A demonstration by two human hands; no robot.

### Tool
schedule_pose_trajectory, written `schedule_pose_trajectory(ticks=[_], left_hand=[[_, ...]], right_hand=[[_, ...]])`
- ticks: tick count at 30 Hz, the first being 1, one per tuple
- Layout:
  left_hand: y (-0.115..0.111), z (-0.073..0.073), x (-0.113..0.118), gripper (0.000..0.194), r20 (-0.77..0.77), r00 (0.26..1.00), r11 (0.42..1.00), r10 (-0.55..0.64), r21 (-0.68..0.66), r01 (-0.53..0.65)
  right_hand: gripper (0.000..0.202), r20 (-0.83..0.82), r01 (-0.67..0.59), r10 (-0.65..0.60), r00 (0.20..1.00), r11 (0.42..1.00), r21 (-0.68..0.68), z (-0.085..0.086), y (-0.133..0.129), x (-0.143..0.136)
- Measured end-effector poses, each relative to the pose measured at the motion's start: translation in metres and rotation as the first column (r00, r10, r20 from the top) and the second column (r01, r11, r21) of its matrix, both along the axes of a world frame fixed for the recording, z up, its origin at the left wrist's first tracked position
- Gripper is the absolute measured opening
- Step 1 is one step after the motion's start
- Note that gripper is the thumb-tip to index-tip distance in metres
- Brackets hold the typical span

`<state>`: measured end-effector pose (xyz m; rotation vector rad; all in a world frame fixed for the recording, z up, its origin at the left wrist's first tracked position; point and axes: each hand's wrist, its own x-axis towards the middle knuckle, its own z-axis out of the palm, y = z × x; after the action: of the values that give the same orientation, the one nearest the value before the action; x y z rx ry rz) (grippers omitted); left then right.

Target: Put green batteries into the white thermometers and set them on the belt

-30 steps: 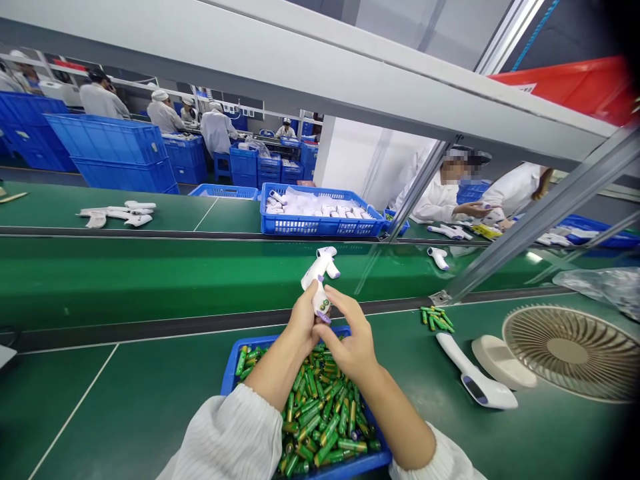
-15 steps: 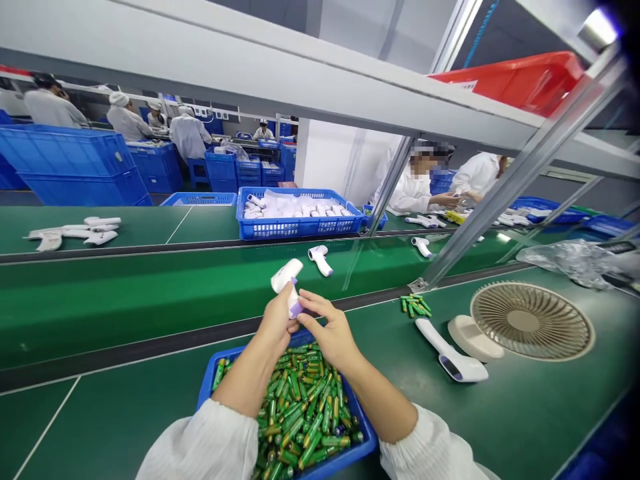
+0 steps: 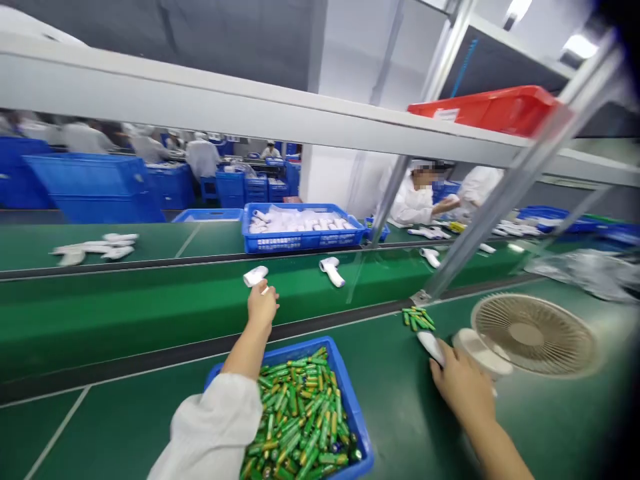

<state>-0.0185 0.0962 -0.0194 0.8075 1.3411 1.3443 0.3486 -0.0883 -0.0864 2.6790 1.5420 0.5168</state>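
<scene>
My left hand (image 3: 263, 308) reaches out over the green belt, its fingers closed around the handle of a white infrared thermometer (image 3: 255, 276). The thermometer's head points up past my fingers. Off to the right, my right hand (image 3: 465, 383) lies over a second white thermometer (image 3: 431, 347), with fingers and thumb around its body; most of it is hidden under the hand. Between my forearms stands a blue bin (image 3: 345, 373) full of green-and-gold batteries (image 3: 300, 407). A small pile of batteries (image 3: 417, 319) lies just beyond my right hand.
Other thermometers (image 3: 332, 272) lie on the belt (image 3: 150, 303). Behind it stands a blue basket (image 3: 300, 241) of thermometers. A fan (image 3: 533, 333) sits at right, near a slanted metal post (image 3: 480, 227). A shelf (image 3: 250, 107) crosses above. Co-workers (image 3: 415, 197) are at the back.
My hands have parted. The left moved forward and left with its thermometer, out over the belt. My right hand let go of it and went right to the thermometer by the fan. The view tilted up.
</scene>
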Motion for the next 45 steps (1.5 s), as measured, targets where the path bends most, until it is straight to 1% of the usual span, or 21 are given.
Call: schedule_pose_trajectory(ticks=[2,5,8,9,11,12,13,14,15,18,19,21,23,26,28,30,35,38,40,43,45], left_hand=[[-0.011,0.004,0.018,0.028,-0.025,0.997,0.996,-0.077,0.039,0.078],[-0.027,0.01,0.042,0.029,-0.059,0.954,0.947,-0.293,0.115,0.299],[-0.048,0.015,0.058,0.039,-0.054,0.804,0.805,-0.592,0.025,0.593],[-0.056,0.017,0.062,0.045,-0.027,0.707,0.707,-0.707,-0.039,0.706],[-0.074,0.021,0.07,0.059,0.087,0.469,0.458,-0.879,-0.128,0.88],[-0.082,0.022,0.073,0.064,0.158,0.381,0.365,-0.911,-0.119,0.923],[-0.089,0.024,0.077,0.067,0.229,0.339,0.332,-0.912,-0.071,0.941],[-0.093,0.025,0.08,0.068,0.297,0.351,0.367,-0.888,-0.003,0.93],[-0.094,0.026,0.082,0.067,0.359,0.402,0.453,-0.842,0.067,0.889],[-0.08,0.023,0.081,0.056,0.47,0.687,0.816,-0.554,0.145,0.559],[-0.072,0.021,0.077,0.054,0.452,0.771,0.89,-0.448,0.14,0.435],[-0.053,0.017,0.064,0.052,0.36,0.885,0.954,-0.296,0.16,0.254],[-0.039,0.014,0.051,0.054,0.294,0.926,0.963,-0.238,0.193,0.187],[-0.029,0.013,0.037,0.051,0.335,0.918,0.971,-0.21,0.18,0.157],[-0.029,0.013,0.034,0.048,0.386,0.9,0.976,-0.204,0.148,0.158],[-0.03,0.015,0.033,0.045,0.427,0.882,0.979,-0.199,0.119,0.164],[-0.031,0.017,0.032,0.039,0.483,0.855,0.982,-0.19,0.077,0.174],[-0.031,0.018,0.031,0.038,0.49,0.85,0.981,-0.194,0.072,0.183],[-0.031,0.018,0.032,0.037,0.487,0.855,0.983,-0.178,0.056,0.173],[-0.034,0.019,0.036,0.037,0.516,0.832,0.974,-0.201,0.016,0.226],[-0.037,0.02,0.038,0.037,0.568,0.788,0.956,-0.238,-0.008,0.294]], right_hand=[[0.046,0.023,-0.035,0.036,0.999,0.999,-0.016,0.006,0.001,-0.002],[0.049,0.014,-0.09,0.09,0.996,0.996,-0.006,0.023,0.006,-0.004],[0.043,-0.055,-0.188,0.201,0.978,0.965,0.181,0.046,0.007,-0.024],[0.038,-0.107,-0.238,0.286,0.952,0.914,0.327,0.053,0.008,-0.038],[0.029,-0.218,-0.255,0.504,0.836,0.708,0.658,0.066,0.011,-0.075],[0.028,-0.265,-0.195,0.59,0.762,0.599,0.777,0.071,0.014,-0.097],[0.029,-0.304,-0.129,0.659,0.688,0.523,0.843,0.074,0.017,-0.12],[0.031,-0.334,-0.082,0.716,0.613,0.479,0.874,0.077,0.021,-0.141],[0.034,-0.362,-0.075,0.762,0.537,0.47,0.88,0.079,0.025,-0.161],[0.036,-0.33,-0.243,0.864,0.381,0.438,0.866,0.081,0.032,-0.2],[0.032,-0.295,-0.323,0.892,0.344,0.407,0.855,0.08,0.032,-0.207],[0.012,-0.251,-0.447,0.925,0.285,0.36,0.819,0.079,0.03,-0.212],[0.014,-0.286,-0.557,0.91,0.3,0.411,0.722,0.077,0.029,-0.212],[0.012,-0.292,-0.751,0.838,0.46,0.543,0.375,0.073,0.033,-0.212],[0.007,-0.257,-0.836,0.827,0.5,0.538,0.108,0.068,0.04,-0.219],[0.008,-0.262,-0.865,0.828,0.496,0.499,-0.061,0.063,0.049,-0.228],[0.009,-0.305,-0.867,0.812,0.498,0.457,-0.199,0.057,0.059,-0.244],[0.005,-0.336,-0.909,0.849,0.409,0.41,-0.071,0.06,0.053,-0.238],[0.006,-0.37,-0.87,0.863,0.344,0.441,0.219,0.064,0.049,-0.231],[0.009,-0.35,-0.6,0.887,0.301,0.462,0.653,0.071,0.05,-0.222],[0.012,-0.303,-0.504,0.905,0.298,0.418,0.755,0.075,0.056,-0.22]])
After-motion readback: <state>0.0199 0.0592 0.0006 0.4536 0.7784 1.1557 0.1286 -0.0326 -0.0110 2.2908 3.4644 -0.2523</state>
